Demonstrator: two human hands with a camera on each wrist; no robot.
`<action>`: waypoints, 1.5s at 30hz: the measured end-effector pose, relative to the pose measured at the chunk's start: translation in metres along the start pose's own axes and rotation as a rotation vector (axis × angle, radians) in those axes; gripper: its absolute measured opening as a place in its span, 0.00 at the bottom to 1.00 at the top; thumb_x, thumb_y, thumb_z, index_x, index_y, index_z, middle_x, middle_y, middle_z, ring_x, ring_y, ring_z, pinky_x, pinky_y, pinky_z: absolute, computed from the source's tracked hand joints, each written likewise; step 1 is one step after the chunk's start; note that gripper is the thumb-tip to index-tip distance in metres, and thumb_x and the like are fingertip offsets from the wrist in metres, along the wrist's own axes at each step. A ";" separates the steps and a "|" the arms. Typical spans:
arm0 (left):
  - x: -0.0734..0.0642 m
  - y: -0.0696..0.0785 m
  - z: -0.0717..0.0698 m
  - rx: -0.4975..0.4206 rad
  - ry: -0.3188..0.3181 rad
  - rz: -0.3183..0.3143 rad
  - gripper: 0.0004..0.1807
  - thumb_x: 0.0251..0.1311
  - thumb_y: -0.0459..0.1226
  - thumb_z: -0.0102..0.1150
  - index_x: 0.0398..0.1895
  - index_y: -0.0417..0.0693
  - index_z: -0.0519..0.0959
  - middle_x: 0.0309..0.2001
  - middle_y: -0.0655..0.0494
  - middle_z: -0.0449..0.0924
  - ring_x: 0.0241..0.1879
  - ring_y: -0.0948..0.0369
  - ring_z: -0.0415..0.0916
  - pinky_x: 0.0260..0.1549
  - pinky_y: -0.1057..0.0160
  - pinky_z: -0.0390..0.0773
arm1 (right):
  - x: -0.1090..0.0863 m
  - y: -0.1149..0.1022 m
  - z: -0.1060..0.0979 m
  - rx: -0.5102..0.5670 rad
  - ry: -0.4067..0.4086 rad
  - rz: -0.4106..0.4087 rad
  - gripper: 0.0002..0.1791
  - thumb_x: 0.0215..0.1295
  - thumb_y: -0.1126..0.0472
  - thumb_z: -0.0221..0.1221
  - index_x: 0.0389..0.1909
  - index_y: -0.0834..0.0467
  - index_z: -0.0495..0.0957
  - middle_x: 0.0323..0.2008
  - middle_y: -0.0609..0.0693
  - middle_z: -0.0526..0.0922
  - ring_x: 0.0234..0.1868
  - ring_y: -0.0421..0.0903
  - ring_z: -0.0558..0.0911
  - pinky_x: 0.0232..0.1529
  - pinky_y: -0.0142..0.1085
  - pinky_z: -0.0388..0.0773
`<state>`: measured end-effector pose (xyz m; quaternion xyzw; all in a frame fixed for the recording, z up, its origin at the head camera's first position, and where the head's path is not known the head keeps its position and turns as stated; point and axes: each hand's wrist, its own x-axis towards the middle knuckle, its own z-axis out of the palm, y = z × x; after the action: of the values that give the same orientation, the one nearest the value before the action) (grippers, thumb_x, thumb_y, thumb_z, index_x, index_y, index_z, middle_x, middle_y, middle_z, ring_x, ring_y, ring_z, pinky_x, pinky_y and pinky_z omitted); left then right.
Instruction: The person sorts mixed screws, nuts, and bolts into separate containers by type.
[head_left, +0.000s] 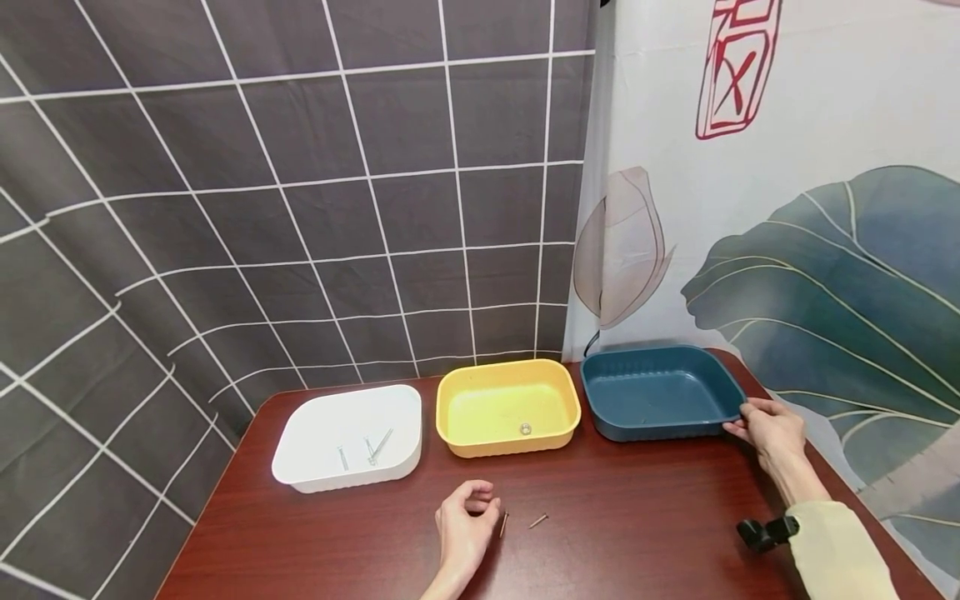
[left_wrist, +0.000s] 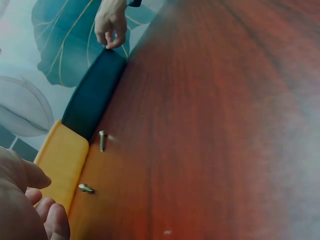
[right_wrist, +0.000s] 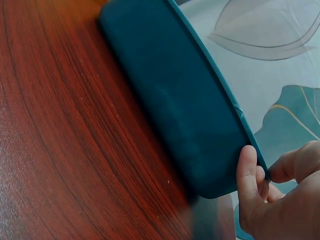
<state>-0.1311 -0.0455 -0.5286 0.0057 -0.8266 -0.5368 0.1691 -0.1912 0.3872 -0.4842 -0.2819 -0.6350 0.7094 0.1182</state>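
Observation:
My right hand (head_left: 772, 429) pinches the near right corner of the dark blue plastic tray (head_left: 660, 432) between thumb and fingers; the right wrist view shows the fingertips (right_wrist: 246, 157) against the tray's side at its rim. Over the table, below the yellow tray (head_left: 510, 451), my left hand (head_left: 467, 527) has loosely bent fingers and holds nothing visible. One small screw (head_left: 504, 524) is just right of its thumb. A second screw (head_left: 538, 521) lies a little further right. Both screws also show in the left wrist view, apart from the fingers.
At the left a white tray (head_left: 360, 481) contains several silver screws (head_left: 378, 446). A small metal nut-like piece (head_left: 526, 428) sits in the yellow tray. All three trays stand along the back of the reddish wooden table (head_left: 630, 533). Behind them hang a grey grid cloth and a leaf-patterned cloth.

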 end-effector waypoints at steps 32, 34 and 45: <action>-0.022 -0.014 0.017 0.072 0.067 0.198 0.17 0.32 0.22 0.76 0.27 0.45 0.84 0.27 0.62 0.77 0.25 0.65 0.73 0.20 0.77 0.75 | 0.001 0.002 0.001 -0.024 0.014 -0.007 0.14 0.74 0.69 0.49 0.56 0.71 0.65 0.23 0.50 0.73 0.17 0.41 0.82 0.28 0.34 0.88; -0.023 -0.014 0.017 0.082 0.064 0.207 0.17 0.31 0.22 0.76 0.27 0.45 0.84 0.26 0.62 0.76 0.25 0.65 0.72 0.21 0.77 0.74 | 0.001 0.002 0.001 -0.025 0.013 -0.006 0.14 0.74 0.69 0.49 0.56 0.70 0.65 0.23 0.50 0.73 0.17 0.41 0.82 0.28 0.33 0.88; -0.019 -0.014 0.018 0.144 0.048 0.221 0.16 0.32 0.22 0.75 0.25 0.47 0.83 0.25 0.63 0.75 0.25 0.66 0.71 0.23 0.69 0.76 | 0.001 0.000 0.001 0.003 0.004 -0.005 0.11 0.73 0.70 0.49 0.52 0.68 0.67 0.22 0.51 0.73 0.17 0.41 0.81 0.27 0.34 0.89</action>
<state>-0.1203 -0.0324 -0.5530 -0.0605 -0.8544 -0.4537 0.2461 -0.1922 0.3871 -0.4849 -0.2815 -0.6343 0.7096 0.1216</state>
